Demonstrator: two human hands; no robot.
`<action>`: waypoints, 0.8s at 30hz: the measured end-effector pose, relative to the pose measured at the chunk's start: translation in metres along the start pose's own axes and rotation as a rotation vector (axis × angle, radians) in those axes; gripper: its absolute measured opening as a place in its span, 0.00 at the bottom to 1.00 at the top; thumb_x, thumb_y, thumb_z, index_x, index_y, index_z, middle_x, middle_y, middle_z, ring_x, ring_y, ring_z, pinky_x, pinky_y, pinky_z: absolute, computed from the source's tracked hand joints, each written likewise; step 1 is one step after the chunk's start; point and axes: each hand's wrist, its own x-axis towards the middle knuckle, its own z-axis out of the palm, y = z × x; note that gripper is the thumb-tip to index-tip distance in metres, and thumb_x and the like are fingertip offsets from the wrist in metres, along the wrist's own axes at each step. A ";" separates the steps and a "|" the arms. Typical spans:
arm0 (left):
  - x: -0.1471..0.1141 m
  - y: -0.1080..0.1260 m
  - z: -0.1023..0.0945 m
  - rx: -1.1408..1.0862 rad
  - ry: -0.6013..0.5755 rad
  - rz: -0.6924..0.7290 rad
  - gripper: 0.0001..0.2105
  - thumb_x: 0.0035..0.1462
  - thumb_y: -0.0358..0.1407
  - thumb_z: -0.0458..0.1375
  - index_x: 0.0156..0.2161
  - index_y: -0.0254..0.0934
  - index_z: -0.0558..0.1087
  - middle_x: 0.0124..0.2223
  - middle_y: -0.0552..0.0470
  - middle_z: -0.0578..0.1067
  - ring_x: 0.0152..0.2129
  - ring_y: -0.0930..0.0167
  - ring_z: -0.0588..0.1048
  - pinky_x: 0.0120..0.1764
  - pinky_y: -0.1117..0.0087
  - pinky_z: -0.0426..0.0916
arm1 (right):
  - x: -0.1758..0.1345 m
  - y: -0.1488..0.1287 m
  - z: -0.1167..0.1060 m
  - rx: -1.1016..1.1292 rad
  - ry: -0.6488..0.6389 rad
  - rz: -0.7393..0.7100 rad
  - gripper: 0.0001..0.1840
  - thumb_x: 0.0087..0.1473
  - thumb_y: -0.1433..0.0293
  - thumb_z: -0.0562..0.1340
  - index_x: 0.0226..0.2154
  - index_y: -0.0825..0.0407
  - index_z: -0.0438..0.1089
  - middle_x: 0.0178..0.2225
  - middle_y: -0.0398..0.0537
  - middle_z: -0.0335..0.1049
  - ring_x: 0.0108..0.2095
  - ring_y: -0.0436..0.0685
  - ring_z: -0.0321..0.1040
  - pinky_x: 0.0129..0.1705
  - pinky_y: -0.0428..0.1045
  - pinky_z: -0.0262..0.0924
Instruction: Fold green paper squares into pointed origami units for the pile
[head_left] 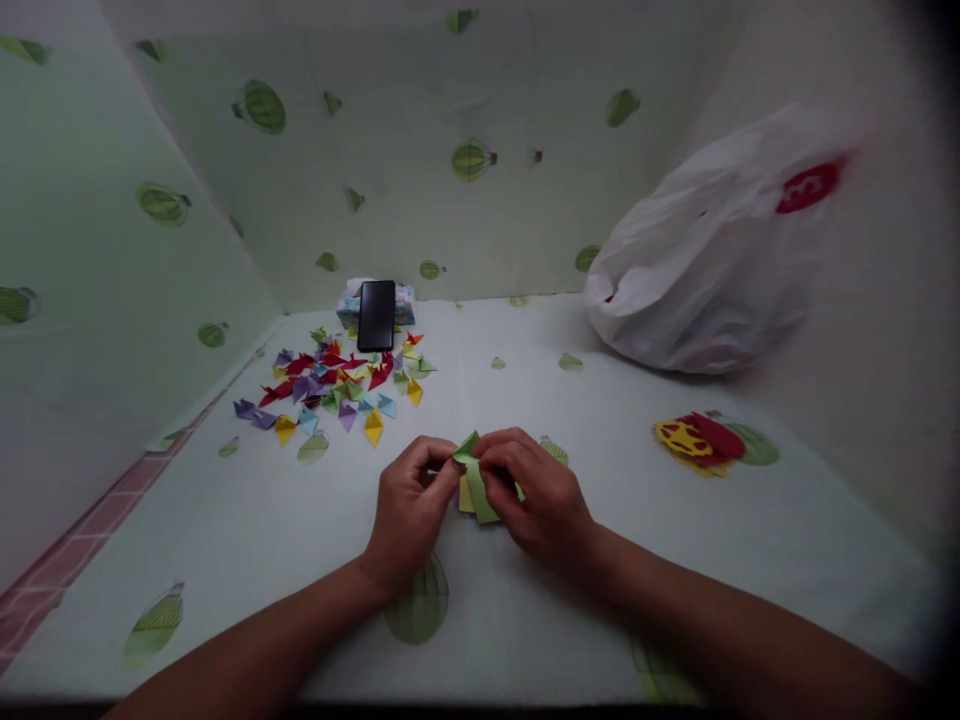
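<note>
Between my two hands is a small piece of folded green paper (468, 445), its upper corner pointing away from me. My left hand (411, 505) pinches its left side between thumb and fingers. On the opposite side, my right hand (536, 495) grips the paper with its fingertips, hiding part of it. Below the hands, several flat paper pieces (482, 500) lie on the table, green and yellow with a bit of purple showing. Many small folded paper shapes (330, 385) in red, purple, yellow, blue and green lie in a loose heap at the back left.
A black phone (376, 316) leans against a tissue box (405, 303) behind the heap. A bulky white plastic bag (697, 270) stands at the back right. Red and yellow paper cut-outs (694, 442) lie on the right of the patterned tablecloth (270, 570).
</note>
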 end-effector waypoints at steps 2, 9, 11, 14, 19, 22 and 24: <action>0.001 -0.002 -0.001 0.055 0.028 0.063 0.04 0.58 0.32 0.59 0.31 0.36 0.72 0.34 0.52 0.72 0.33 0.71 0.72 0.36 0.72 0.67 | 0.000 0.000 0.000 0.014 -0.004 0.047 0.09 0.58 0.80 0.54 0.34 0.50 0.62 0.36 0.48 0.70 0.35 0.53 0.68 0.35 0.49 0.66; 0.000 0.000 0.002 -0.064 -0.038 -0.065 0.06 0.58 0.36 0.59 0.32 0.35 0.71 0.28 0.56 0.69 0.22 0.75 0.68 0.28 0.73 0.65 | -0.002 0.002 0.000 0.064 -0.033 0.147 0.11 0.57 0.79 0.58 0.43 0.50 0.64 0.36 0.46 0.68 0.30 0.50 0.65 0.32 0.47 0.64; -0.001 0.002 0.003 -0.124 -0.066 -0.107 0.05 0.57 0.36 0.60 0.33 0.35 0.72 0.28 0.55 0.71 0.24 0.74 0.71 0.30 0.72 0.67 | -0.002 0.003 0.000 0.053 -0.030 0.126 0.12 0.58 0.79 0.57 0.43 0.50 0.65 0.36 0.48 0.68 0.33 0.52 0.67 0.35 0.48 0.65; -0.001 0.001 0.004 -0.191 -0.086 -0.161 0.05 0.55 0.34 0.61 0.35 0.35 0.71 0.29 0.54 0.75 0.27 0.72 0.75 0.33 0.71 0.70 | -0.001 0.004 0.000 0.060 -0.048 0.086 0.09 0.57 0.80 0.56 0.35 0.51 0.65 0.34 0.48 0.68 0.35 0.54 0.67 0.36 0.50 0.65; 0.001 -0.005 0.002 -0.345 -0.129 -0.187 0.08 0.54 0.33 0.63 0.40 0.36 0.72 0.34 0.52 0.77 0.32 0.71 0.76 0.37 0.70 0.73 | 0.000 0.005 0.000 0.056 -0.048 0.072 0.10 0.56 0.81 0.56 0.34 0.50 0.64 0.35 0.49 0.69 0.37 0.55 0.68 0.37 0.51 0.66; 0.002 -0.007 0.000 -0.434 -0.157 -0.191 0.10 0.56 0.34 0.63 0.44 0.36 0.73 0.39 0.50 0.77 0.35 0.71 0.77 0.42 0.69 0.72 | 0.000 0.005 -0.001 0.054 -0.031 0.068 0.10 0.56 0.82 0.56 0.35 0.51 0.64 0.36 0.50 0.70 0.37 0.55 0.69 0.37 0.50 0.66; 0.003 -0.008 0.000 -0.464 -0.157 -0.206 0.10 0.58 0.36 0.62 0.44 0.36 0.73 0.40 0.50 0.77 0.36 0.71 0.77 0.44 0.68 0.72 | 0.000 0.005 -0.001 0.054 -0.026 0.063 0.10 0.56 0.82 0.56 0.36 0.51 0.64 0.36 0.50 0.70 0.38 0.55 0.69 0.38 0.50 0.66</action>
